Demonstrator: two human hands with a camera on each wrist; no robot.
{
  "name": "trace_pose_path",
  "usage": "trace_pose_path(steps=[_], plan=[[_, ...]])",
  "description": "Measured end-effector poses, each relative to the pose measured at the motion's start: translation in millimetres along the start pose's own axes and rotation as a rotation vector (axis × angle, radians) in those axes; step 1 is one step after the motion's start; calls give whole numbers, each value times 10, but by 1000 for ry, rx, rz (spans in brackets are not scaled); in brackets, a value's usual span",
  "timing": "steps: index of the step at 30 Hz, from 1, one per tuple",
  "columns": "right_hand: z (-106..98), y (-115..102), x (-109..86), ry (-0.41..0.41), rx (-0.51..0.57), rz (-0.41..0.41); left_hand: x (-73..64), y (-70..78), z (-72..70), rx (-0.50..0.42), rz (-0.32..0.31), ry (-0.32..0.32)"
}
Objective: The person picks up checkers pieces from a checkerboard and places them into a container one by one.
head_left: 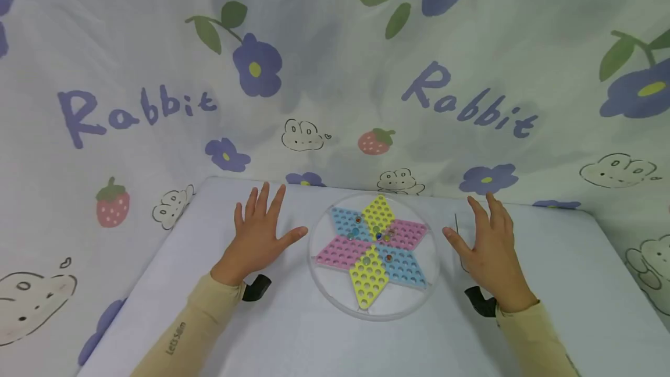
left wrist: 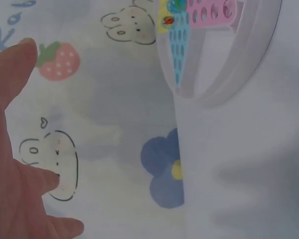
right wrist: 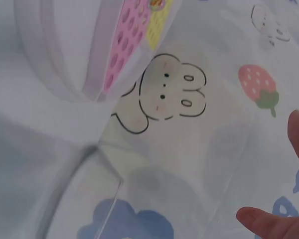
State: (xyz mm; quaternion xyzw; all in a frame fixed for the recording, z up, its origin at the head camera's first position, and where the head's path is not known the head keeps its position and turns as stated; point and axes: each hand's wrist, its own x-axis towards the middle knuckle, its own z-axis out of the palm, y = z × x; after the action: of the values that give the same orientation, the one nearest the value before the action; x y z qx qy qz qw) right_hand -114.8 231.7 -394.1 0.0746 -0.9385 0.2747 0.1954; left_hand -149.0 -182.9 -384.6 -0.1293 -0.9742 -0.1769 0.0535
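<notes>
A round, clear-rimmed Chinese checkers board (head_left: 369,284) lies on the table, its star made of pink, blue and yellow points. Several glass marbles (head_left: 367,260) sit in its holes, mostly around the centre. To the left of the board, my left hand (head_left: 256,240) is held with fingers spread, touching nothing that I can see. My right hand (head_left: 494,258) is on the other side, fingers apart and holding nothing. A thin, wire-like thing (head_left: 456,226) shows beside the right thumb, partly hidden by that hand; its kind is unclear.
The white-covered table (head_left: 282,336) meets a patterned cloth backdrop (head_left: 335,74) with flowers, rabbits and strawberries just behind the board. Black wrist mounts (head_left: 256,288) stick out inward from both sleeves.
</notes>
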Motion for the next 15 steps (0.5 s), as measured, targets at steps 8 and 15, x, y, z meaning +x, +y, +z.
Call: trace_pose_path(steps=[8, 15], plan=[[154, -110, -12, -11, 36, -18, 0, 77, 113, -93, -3, -13], [257, -250, 4, -22, 55, -21, -22, 181, 242, -153, -11, -29]])
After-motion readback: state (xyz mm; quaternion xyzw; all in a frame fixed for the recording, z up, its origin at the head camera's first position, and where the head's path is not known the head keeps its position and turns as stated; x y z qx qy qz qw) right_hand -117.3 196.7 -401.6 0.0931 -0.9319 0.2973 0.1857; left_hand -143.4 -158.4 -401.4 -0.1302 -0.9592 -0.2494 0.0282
